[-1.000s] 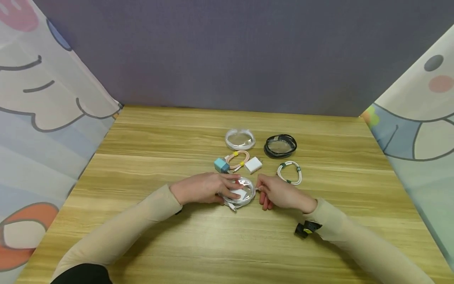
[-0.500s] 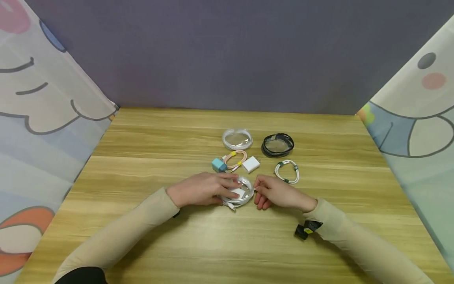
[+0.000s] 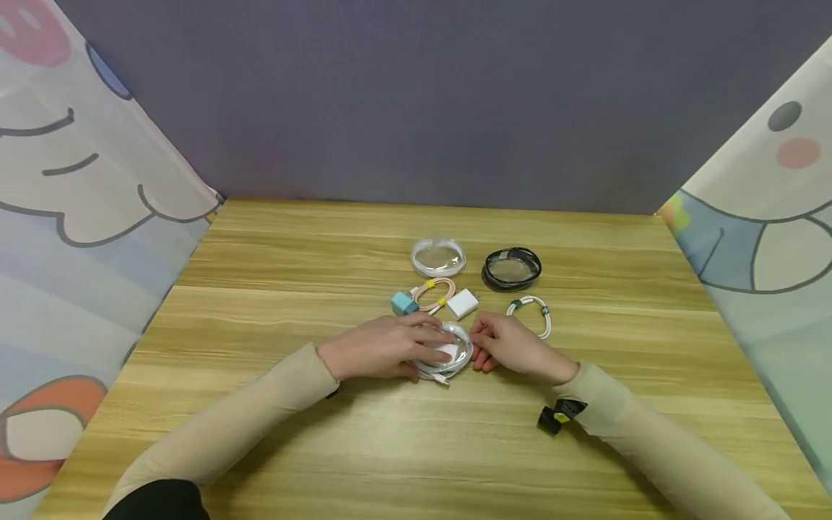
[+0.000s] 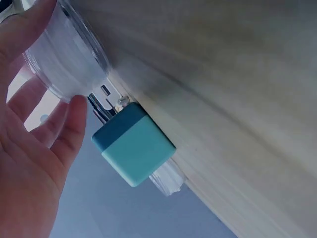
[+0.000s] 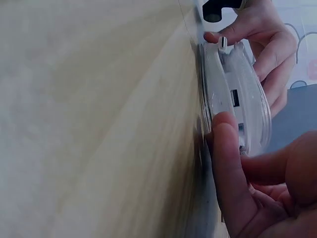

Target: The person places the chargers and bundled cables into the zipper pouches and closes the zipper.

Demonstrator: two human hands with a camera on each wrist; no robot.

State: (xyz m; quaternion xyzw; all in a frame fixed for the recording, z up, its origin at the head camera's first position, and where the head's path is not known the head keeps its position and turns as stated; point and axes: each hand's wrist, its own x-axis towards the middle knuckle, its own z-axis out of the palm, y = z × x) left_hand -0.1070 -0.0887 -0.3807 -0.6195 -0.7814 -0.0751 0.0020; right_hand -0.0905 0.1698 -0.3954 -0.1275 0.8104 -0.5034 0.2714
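A round clear pouch [image 3: 463, 351] with a whitish rim lies on the wooden table, a white charger [image 3: 450, 352] and a white cable [image 3: 440, 378] showing at it. My left hand [image 3: 383, 348] holds the pouch from the left, fingers spread over its top and thumb at the near side. From the right, my right hand [image 3: 513, 347] pinches at the pouch's edge with thumb and fingers. In the right wrist view the pouch [image 5: 260, 111] gapes at its side, and the charger's USB port [image 5: 235, 98] faces out between the layers. The exact spot pinched is hidden by the fingertips.
Just beyond the pouch sit a teal charger [image 3: 404, 303], a pink cable coil [image 3: 416, 295] with yellow ties and another white charger [image 3: 462, 304]. Farther back are a second clear pouch [image 3: 438, 273] and a black-rimmed pouch [image 3: 510, 284]. A white cable coil [image 3: 547, 323] lies right.
My right fingers have closed in on the pouch's right edge, covering the small white bit that showed there. The pouch sits slightly farther right under my left hand.
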